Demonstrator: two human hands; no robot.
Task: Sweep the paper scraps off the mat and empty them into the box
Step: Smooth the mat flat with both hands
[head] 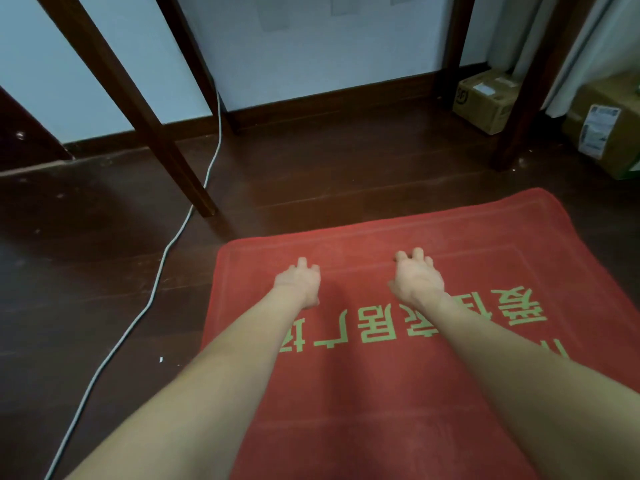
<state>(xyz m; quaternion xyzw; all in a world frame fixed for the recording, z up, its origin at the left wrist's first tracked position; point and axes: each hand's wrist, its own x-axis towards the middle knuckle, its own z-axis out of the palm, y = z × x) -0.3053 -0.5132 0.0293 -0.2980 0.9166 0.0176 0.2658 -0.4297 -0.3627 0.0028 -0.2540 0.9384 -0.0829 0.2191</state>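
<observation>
**Our two empty hands on the mat, no scraps in plain sight**

At left, a white cable (pixel 158 275) trails over the floor near one white fleck (pixel 160 359), perhaps a scrap; a careless sweep could scatter paper there or snag the cable. Our left hand (pixel 298 283) and right hand (pixel 417 279) reach over the red mat (pixel 346 410), fingers loose, holding nothing. The cardboard box (pixel 486 98) and a second box (pixel 604 129) stand far right, well apart, so scraps may drop on the way.

Open floor (pixel 329 161) between table legs (pixel 162 147); cable (pixel 152 296) left, boxes (pixel 485 102) right.
</observation>
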